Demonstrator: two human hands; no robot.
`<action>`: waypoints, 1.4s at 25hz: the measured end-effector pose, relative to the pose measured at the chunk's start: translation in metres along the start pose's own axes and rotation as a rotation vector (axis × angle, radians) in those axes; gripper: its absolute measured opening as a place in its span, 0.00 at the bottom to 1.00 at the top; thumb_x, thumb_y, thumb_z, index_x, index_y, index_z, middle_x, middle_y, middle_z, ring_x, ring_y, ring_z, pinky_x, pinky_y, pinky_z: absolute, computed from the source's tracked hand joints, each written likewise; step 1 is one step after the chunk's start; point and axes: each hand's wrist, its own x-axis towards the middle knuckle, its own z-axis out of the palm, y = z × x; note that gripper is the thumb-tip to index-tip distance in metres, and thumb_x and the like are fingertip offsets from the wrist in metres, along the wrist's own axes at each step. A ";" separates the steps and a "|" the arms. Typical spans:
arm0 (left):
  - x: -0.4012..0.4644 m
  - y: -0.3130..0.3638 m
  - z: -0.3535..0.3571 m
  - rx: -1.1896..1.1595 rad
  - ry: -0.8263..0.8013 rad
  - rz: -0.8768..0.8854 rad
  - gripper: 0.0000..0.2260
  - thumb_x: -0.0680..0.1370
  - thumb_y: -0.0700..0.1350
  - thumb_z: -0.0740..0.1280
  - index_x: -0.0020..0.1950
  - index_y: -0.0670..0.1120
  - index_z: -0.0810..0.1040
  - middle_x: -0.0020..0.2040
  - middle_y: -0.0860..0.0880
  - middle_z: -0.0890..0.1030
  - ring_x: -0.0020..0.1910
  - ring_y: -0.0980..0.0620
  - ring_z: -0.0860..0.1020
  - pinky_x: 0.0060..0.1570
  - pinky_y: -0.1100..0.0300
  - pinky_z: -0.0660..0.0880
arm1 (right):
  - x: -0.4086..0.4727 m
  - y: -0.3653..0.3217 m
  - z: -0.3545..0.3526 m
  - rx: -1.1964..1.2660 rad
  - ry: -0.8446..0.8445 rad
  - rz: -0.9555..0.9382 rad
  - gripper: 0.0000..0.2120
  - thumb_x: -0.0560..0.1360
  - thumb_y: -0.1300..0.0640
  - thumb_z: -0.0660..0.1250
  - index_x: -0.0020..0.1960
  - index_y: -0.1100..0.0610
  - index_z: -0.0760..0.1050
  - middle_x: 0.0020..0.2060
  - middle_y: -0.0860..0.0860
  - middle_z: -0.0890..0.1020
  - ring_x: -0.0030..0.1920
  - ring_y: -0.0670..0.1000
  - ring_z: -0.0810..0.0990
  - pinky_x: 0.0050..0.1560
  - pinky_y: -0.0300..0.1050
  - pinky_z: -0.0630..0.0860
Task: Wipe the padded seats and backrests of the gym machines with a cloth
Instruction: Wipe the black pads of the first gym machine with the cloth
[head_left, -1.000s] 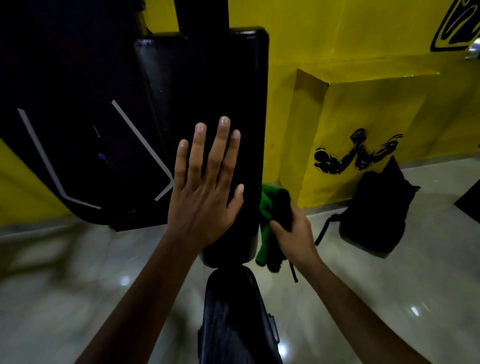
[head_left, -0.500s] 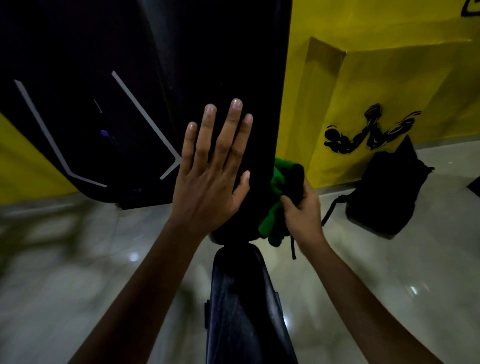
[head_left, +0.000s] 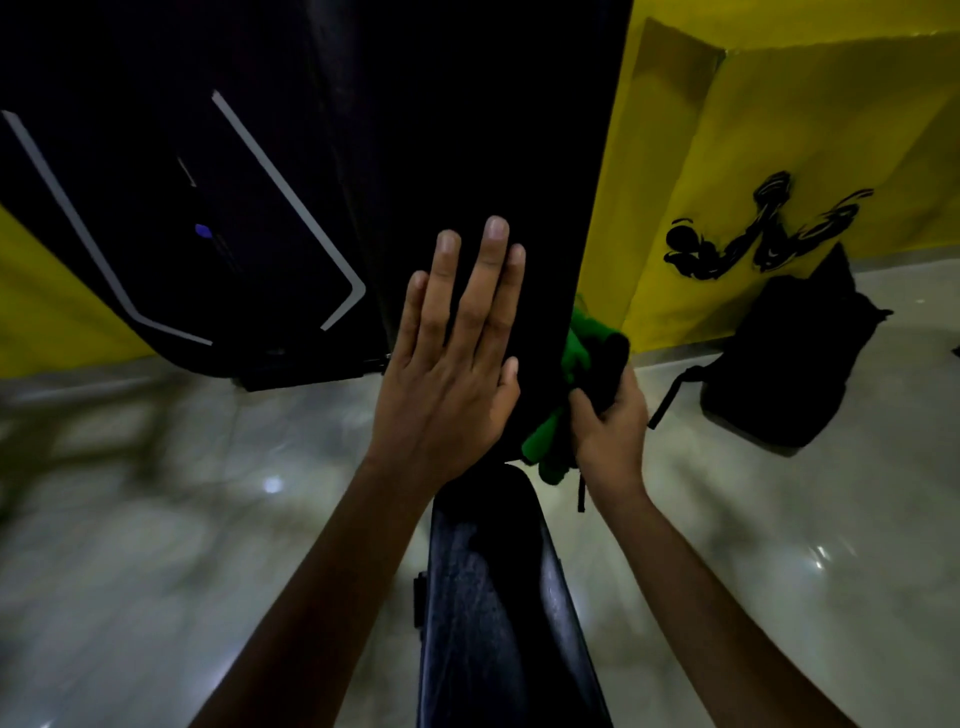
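A tall black padded backrest (head_left: 467, 130) rises in the middle of the view, with the black padded seat (head_left: 493, 597) below it. My left hand (head_left: 452, 364) lies flat on the lower front of the backrest, fingers straight and pointing up. My right hand (head_left: 608, 426) grips a bunched green and black cloth (head_left: 576, 358) against the backrest's lower right edge. A thin dark strap hangs below that hand.
A black backpack (head_left: 789, 358) sits on the pale glossy floor (head_left: 182, 519) at the right, against a yellow wall (head_left: 779, 130) with black painted graphics. A black machine housing (head_left: 182, 208) with white stripes stands at the left behind the backrest.
The view has drawn closer to the backrest, whose top is out of frame. My left hand stays flat on the pad. My right hand has brought the cloth up against the backrest's right edge.
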 end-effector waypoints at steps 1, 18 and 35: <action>-0.001 0.001 0.002 -0.005 0.000 -0.010 0.35 0.76 0.49 0.63 0.77 0.41 0.49 0.76 0.41 0.50 0.76 0.39 0.48 0.75 0.47 0.46 | -0.003 0.010 0.002 -0.053 -0.027 0.028 0.24 0.70 0.64 0.61 0.66 0.64 0.71 0.58 0.59 0.79 0.60 0.56 0.77 0.61 0.51 0.75; -0.032 0.007 0.035 -0.022 0.004 0.018 0.37 0.78 0.50 0.61 0.77 0.43 0.40 0.76 0.47 0.33 0.76 0.45 0.36 0.75 0.48 0.41 | 0.006 0.072 0.008 -0.013 -0.070 0.292 0.20 0.69 0.63 0.59 0.61 0.57 0.75 0.54 0.59 0.81 0.52 0.55 0.80 0.54 0.51 0.78; -0.026 -0.050 0.022 0.160 0.077 0.339 0.28 0.81 0.54 0.61 0.78 0.46 0.55 0.77 0.46 0.54 0.76 0.47 0.48 0.74 0.47 0.42 | -0.060 0.088 0.069 0.792 0.051 1.159 0.17 0.77 0.66 0.54 0.63 0.62 0.71 0.44 0.61 0.78 0.39 0.59 0.78 0.28 0.45 0.79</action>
